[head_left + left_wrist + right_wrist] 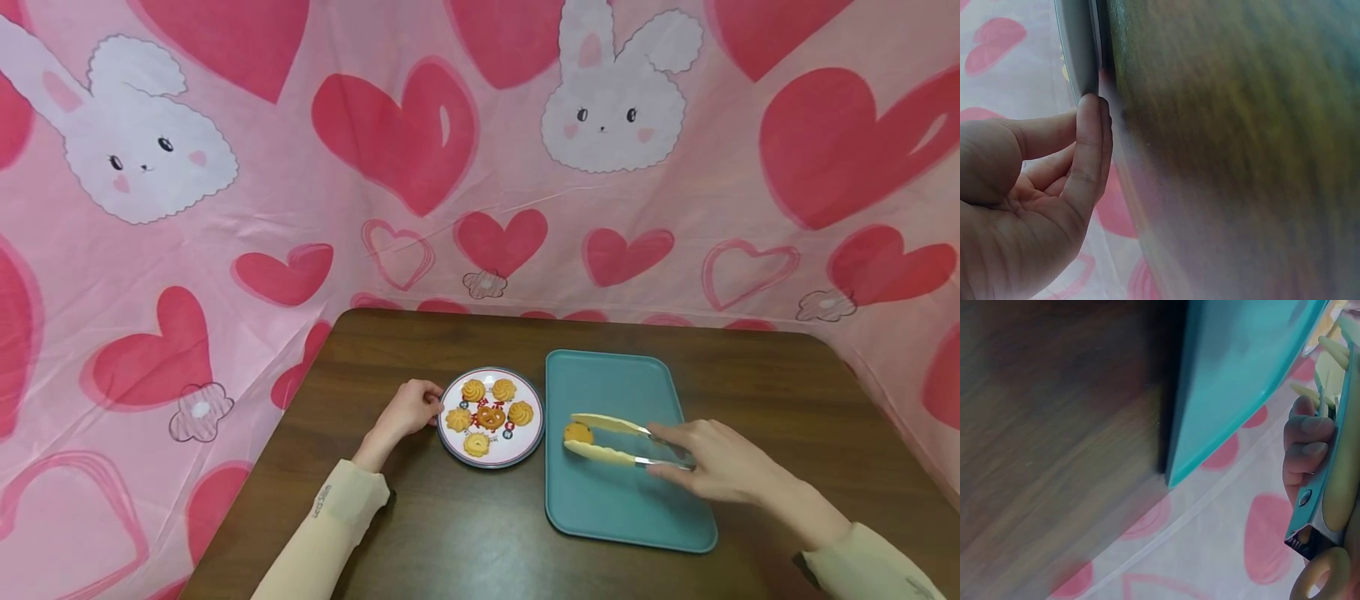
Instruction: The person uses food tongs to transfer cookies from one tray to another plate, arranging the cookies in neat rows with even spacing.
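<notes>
At its left rim, the round white plate (519,447) is pinched by my left hand (408,410); the left wrist view has the thumb and fingers (1088,134) at the plate's edge. Several swirled cookies (521,413) form a ring on it around a pretzel-shaped cookie (491,417). My right hand (716,460) holds tongs (603,452) with cream scalloped ends and metal arms. Between the tong ends is a round golden cookie (578,433), over the left side of the teal tray (630,508). Whether the ends squeeze it, I cannot tell.
Plate and tray stand side by side on a dark wooden table (420,517), a narrow gap between them. Behind and to the left hangs a pink cloth (525,192) printed with hearts and rabbits.
</notes>
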A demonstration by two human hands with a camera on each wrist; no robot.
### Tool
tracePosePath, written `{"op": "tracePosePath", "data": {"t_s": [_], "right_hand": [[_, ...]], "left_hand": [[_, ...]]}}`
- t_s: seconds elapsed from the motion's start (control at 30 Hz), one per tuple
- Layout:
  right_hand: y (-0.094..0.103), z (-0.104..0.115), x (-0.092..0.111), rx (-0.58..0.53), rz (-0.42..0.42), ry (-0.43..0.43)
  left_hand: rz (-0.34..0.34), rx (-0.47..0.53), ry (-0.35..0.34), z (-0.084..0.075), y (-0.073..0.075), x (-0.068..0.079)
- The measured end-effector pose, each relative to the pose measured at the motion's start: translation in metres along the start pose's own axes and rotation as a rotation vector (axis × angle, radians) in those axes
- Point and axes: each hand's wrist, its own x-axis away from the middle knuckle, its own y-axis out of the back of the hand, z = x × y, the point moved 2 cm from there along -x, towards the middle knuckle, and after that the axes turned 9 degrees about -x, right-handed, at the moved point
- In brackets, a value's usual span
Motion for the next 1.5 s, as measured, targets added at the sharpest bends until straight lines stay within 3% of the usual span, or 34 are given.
{"op": "tracePosePath", "data": {"t_s": [0.4,0.87,1.5], "right_hand": [[-0.012,0.006,-0.031,-0.044,0.107,-0.036],[-0.029,0.016,-0.065,-0.047,0.168,0.0],[-0.041,0.03,-0.088,-0.065,0.26,-0.015]], "left_hand": [[0.002,-0.008,0.0,0.001,0.0,-0.001],[0.011,-0.01,0.011,0.001,0.0,-0.001],[0.017,0.012,0.006,0.001,0.001,0.0]]}}
